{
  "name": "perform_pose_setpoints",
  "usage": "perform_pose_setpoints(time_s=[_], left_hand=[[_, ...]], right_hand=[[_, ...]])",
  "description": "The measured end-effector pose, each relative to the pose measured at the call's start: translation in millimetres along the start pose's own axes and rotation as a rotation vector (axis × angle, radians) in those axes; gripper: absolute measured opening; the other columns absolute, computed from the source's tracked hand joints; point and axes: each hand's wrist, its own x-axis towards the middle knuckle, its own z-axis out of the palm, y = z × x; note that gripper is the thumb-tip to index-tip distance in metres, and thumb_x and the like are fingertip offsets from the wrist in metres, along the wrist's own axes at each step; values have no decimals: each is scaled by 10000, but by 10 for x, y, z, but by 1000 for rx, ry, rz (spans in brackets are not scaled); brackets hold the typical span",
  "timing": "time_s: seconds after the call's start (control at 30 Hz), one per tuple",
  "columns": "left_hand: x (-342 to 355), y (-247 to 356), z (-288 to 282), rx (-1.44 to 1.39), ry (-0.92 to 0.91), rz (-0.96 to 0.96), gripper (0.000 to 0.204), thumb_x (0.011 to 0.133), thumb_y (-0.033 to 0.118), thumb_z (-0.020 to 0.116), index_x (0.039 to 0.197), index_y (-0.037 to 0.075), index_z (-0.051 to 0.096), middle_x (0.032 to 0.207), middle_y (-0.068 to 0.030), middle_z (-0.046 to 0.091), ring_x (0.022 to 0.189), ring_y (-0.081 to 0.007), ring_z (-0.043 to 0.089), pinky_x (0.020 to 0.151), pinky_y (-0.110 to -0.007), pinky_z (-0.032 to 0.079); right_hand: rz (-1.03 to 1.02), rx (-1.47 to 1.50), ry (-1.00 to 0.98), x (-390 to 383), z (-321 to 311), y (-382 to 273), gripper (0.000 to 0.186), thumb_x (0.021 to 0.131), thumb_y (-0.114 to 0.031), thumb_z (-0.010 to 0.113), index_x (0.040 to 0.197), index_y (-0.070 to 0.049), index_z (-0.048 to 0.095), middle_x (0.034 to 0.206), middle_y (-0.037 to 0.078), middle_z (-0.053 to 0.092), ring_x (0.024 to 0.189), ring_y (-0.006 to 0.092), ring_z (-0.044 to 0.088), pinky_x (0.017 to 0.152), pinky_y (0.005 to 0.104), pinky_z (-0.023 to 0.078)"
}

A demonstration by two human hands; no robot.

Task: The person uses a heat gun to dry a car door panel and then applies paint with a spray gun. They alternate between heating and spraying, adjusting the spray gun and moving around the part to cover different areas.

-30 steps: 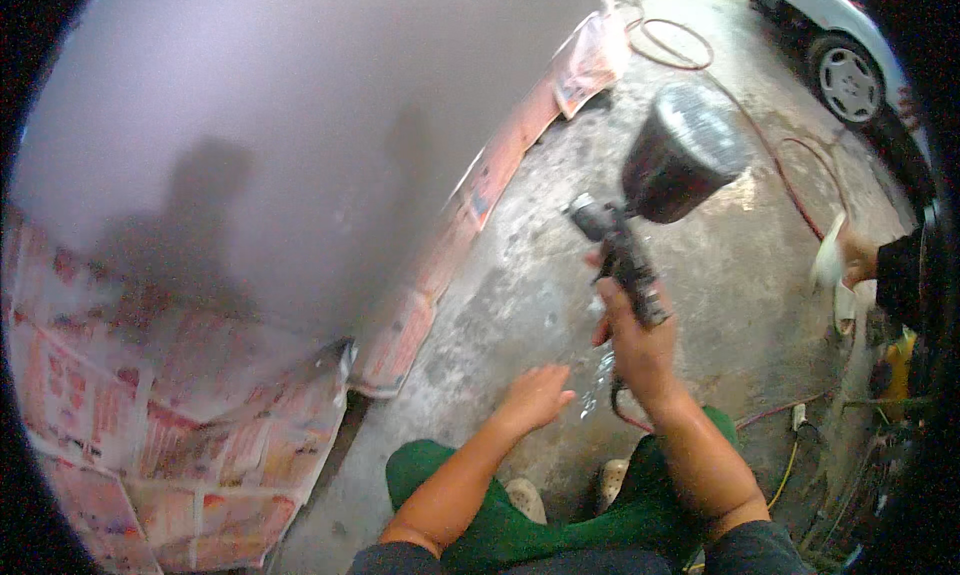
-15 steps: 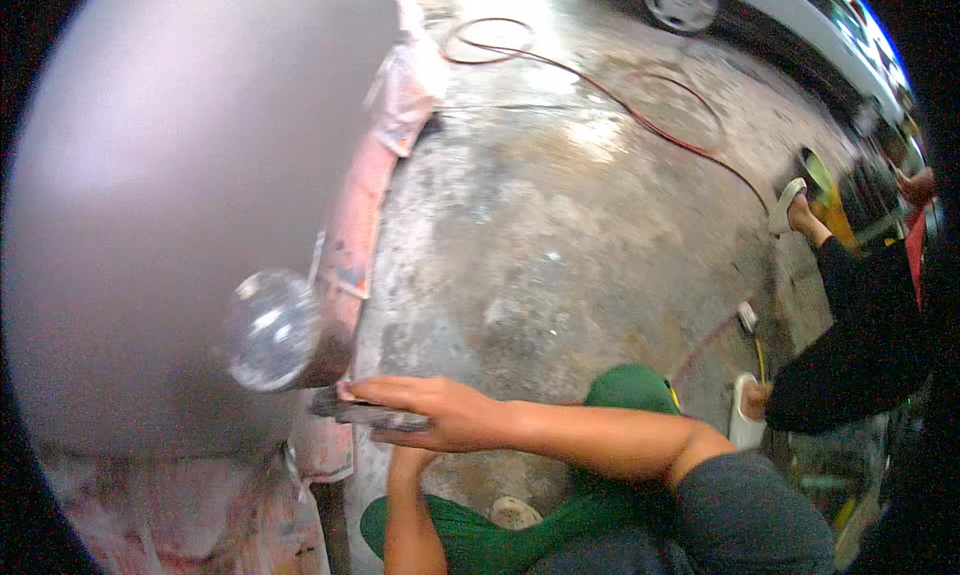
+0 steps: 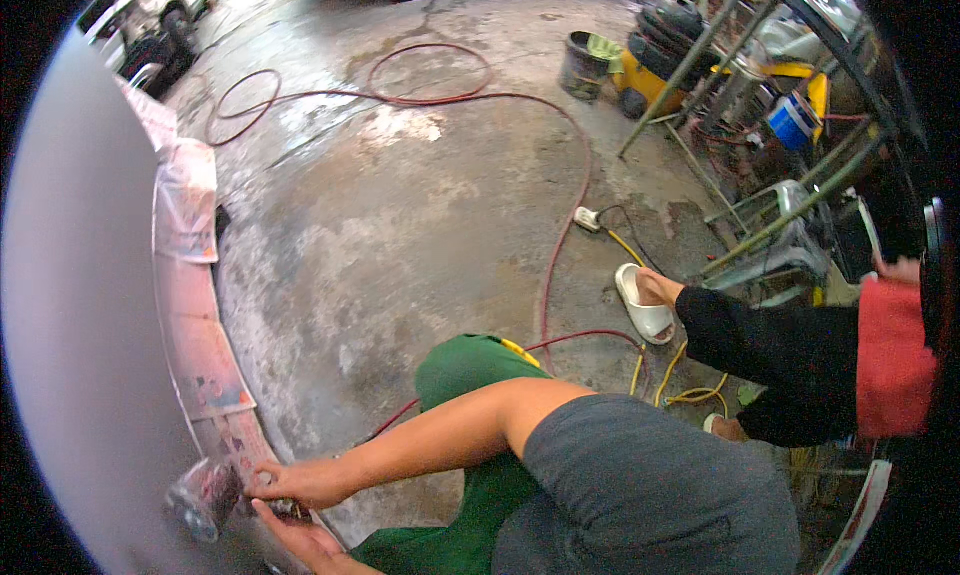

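At the lower left, my right hand (image 3: 305,483) closes round the back of what looks like a paint spray gun (image 3: 290,509), its dark body mostly hidden between my hands. A clear cup (image 3: 205,500) with reddish-dark smears tilts out from it toward the panel. Just below, my left hand (image 3: 310,547) has its fingers against the gun's underside, partly cut off by the lower edge. Beside the cup rises a large smooth grey panel (image 3: 90,305), its edge lined with pinkish, paint-stained masking paper (image 3: 195,350).
A red hose (image 3: 555,275) loops over the concrete floor (image 3: 380,245) and passes behind my knee. At right sits a person in black trousers (image 3: 770,350) and white slippers. Behind stand a bucket (image 3: 583,67), a metal frame (image 3: 690,55) and a plug socket (image 3: 588,218).
My view has swung right, bringing the person, frame and bucket further in. Both hands, gun and cup now appear lower and further left, and the left hand's fingers show beside the right.
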Motion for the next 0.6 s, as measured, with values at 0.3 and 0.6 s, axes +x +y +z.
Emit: perform_pose_setpoints(time_s=[0.3, 0.6], left_hand=[[236, -100, 99, 156, -68, -117, 449, 924, 406, 619, 1248, 105, 545, 1098, -101, 620, 1006, -229, 580, 857, -426, 465], [2, -349, 669, 353, 37, -92, 341, 921, 217, 612, 1184, 37, 492, 914, -135, 586, 834, -247, 541, 767, -404, 474]], right_hand=[[184, -462, -325, -69, -594, -338, 814, 717, -232, 787, 1382, 36, 400, 1462, 339, 314, 1102, 437, 601, 847, 522, 505], [579, -490, 842, -2700, -2520, -355, 527, 870, -206, 696, 1319, -11, 500, 1338, 212, 477, 1216, 346, 515, 1034, 446, 426]])
